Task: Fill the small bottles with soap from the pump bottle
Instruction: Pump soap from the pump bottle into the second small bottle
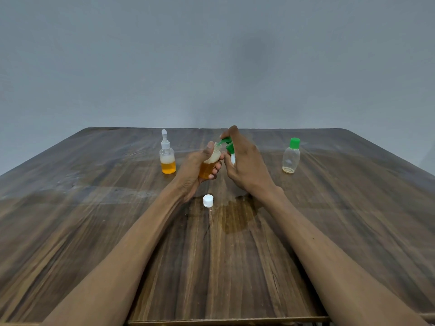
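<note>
My left hand [195,169] grips a small clear bottle [209,165] tilted to the right, with orange soap below and foam above. My right hand [247,165] is wrapped round the pump bottle, mostly hidden; its green pump head [227,143] shows, with the index finger on top and the nozzle at the small bottle's mouth. A white cap [208,200] lies on the table in front of my hands. A small bottle with a white pump top [167,156], partly filled with orange soap, stands to the left. A nearly empty clear bottle with a green cap [291,156] stands to the right.
Everything sits on a dark wooden table [94,220] against a plain grey wall. A wet stain [237,215] spreads on the wood just right of the white cap. The table's front edge runs along the bottom of the view.
</note>
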